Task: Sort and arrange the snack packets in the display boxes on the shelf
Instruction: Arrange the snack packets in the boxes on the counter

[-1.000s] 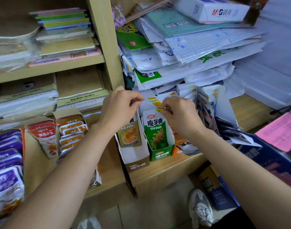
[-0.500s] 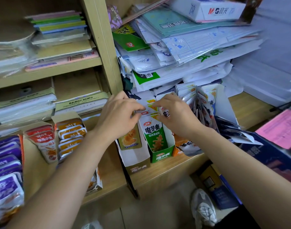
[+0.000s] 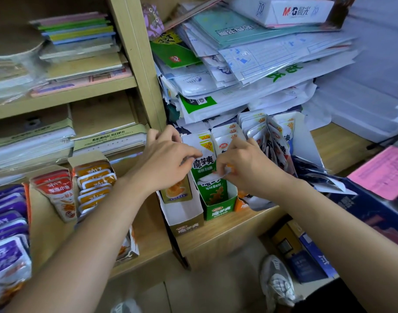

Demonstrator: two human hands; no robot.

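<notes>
It looks like a small stationery shop that also sells snacks. Rows of snack packets (image 3: 58,193), grouped by colour, stand face-out in open cardboard display boxes (image 3: 219,210) along a wooden shelf (image 3: 245,219), set out like goods for sale. Paper stock crowds round them: a stack of coloured notebooks (image 3: 76,30), wrapped pads of printed forms (image 3: 110,138), a heap of sleeved sheets (image 3: 261,55), and a ream of copy paper (image 3: 283,12) on top.
</notes>
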